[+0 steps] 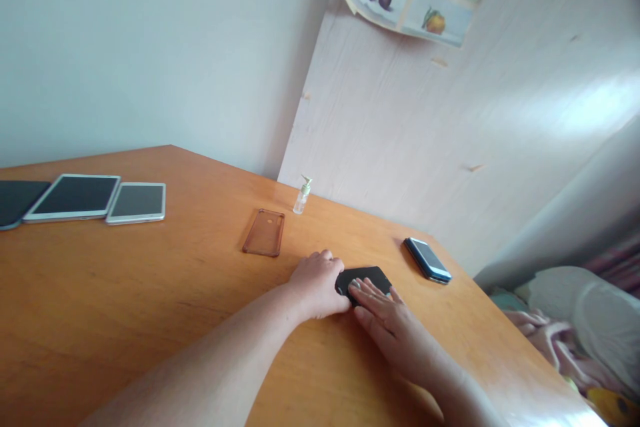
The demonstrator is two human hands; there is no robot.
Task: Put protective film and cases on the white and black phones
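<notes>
A black phone (367, 275) lies flat on the orange wooden table (125, 293). My left hand (317, 283) is curled against the phone's left end, fingers bent and gripping its edge. My right hand (383, 313) lies with fingers stretched flat, the fingertips pressing on the phone's near side. A brown translucent phone case (264, 232) lies on the table just left of and beyond my hands. Another dark phone (427, 259) rests to the right, near the table's far edge.
A small clear pump bottle (303, 195) stands at the table's back edge. Two white-framed tablets (74, 197) (136, 202) and a dark device (17, 200) lie at the far left. A bed with blankets (575, 320) is off the table's right side.
</notes>
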